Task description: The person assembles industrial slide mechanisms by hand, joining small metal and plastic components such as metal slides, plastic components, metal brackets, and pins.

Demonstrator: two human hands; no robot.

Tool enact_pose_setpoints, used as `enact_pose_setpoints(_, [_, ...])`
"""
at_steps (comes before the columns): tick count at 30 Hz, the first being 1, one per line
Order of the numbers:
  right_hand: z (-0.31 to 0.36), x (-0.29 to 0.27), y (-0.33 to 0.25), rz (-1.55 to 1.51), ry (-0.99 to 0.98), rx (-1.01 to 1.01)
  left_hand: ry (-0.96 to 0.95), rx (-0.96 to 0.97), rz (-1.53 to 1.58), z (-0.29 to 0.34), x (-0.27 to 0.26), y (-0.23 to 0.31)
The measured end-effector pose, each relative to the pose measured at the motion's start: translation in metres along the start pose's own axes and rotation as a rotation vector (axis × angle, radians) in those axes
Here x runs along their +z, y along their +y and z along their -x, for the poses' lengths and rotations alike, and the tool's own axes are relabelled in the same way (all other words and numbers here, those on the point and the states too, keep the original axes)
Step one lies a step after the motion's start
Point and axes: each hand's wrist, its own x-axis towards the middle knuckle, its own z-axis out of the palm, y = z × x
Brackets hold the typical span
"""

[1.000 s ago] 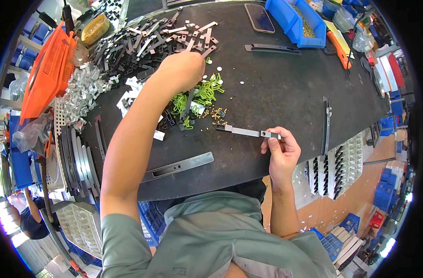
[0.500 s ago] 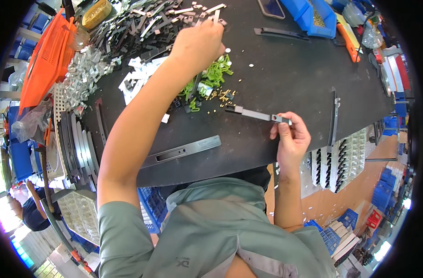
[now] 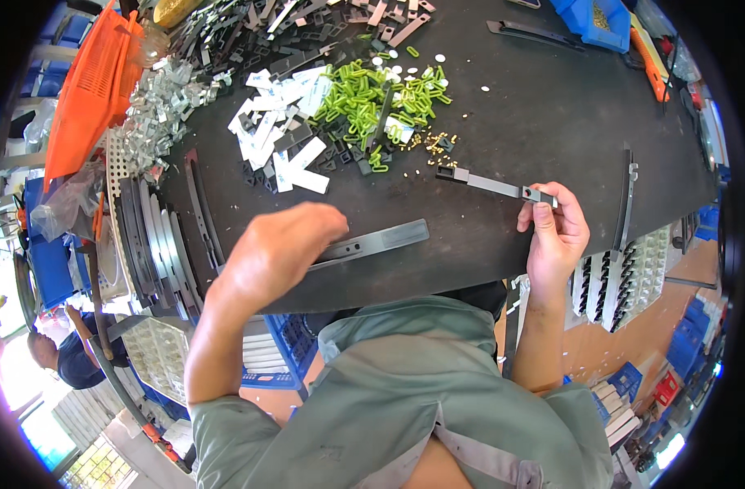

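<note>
Within the right hand [image 3: 560,236], a slim metal bar [image 3: 493,186] is pinched by one end above the black tabletop [image 3: 552,106]; a slack pinch could let it swivel. Whether the left hand [image 3: 283,248], near a slotted strip [image 3: 389,236], holds anything, I cannot tell.

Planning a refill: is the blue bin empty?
Not empty: gold-coloured bits show in the blue bin. How full, I cannot tell: the frame cuts it off.
</note>
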Motion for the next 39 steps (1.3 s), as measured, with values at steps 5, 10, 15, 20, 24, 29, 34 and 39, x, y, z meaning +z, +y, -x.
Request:
enact_pose_setpoints(5, [0.000,-0.003,0.000,0.013,-0.011,-0.033,-0.097,0.157,-0.129,0.013,0.006,-0.002])
enact_pose_setpoints(10, [0.001,-0.004,0.001,0.026,-0.034,-0.022,-0.223,0.140,-0.248,0.012,-0.001,0.013])
enact_pose_setpoints(15, [0.006,-0.002,-0.004,0.004,-0.009,0.003,-0.177,0.054,-0.258,0.017,0.001,0.024])
enact_pose_setpoints(20, [0.017,0.004,-0.012,-0.066,0.051,0.049,0.263,-0.172,-0.053,0.033,0.028,0.020])
enact_pose_setpoints(24, [0.020,0.010,-0.017,-0.154,-0.077,0.128,0.403,-0.252,0.006,0.027,0.038,0.024])
enact_pose_setpoints(29, [0.018,0.006,-0.018,-0.107,-0.116,0.198,0.271,-0.124,-0.057,0.030,0.025,0.018])
enact_pose_setpoints(34, [0.019,0.008,-0.017,-0.118,-0.140,0.244,0.159,-0.154,0.000,0.034,0.016,0.014])
enact_pose_setpoints(39, [0.021,0.008,-0.020,-0.128,-0.125,0.278,0.132,-0.154,0.034,0.030,0.015,0.014])
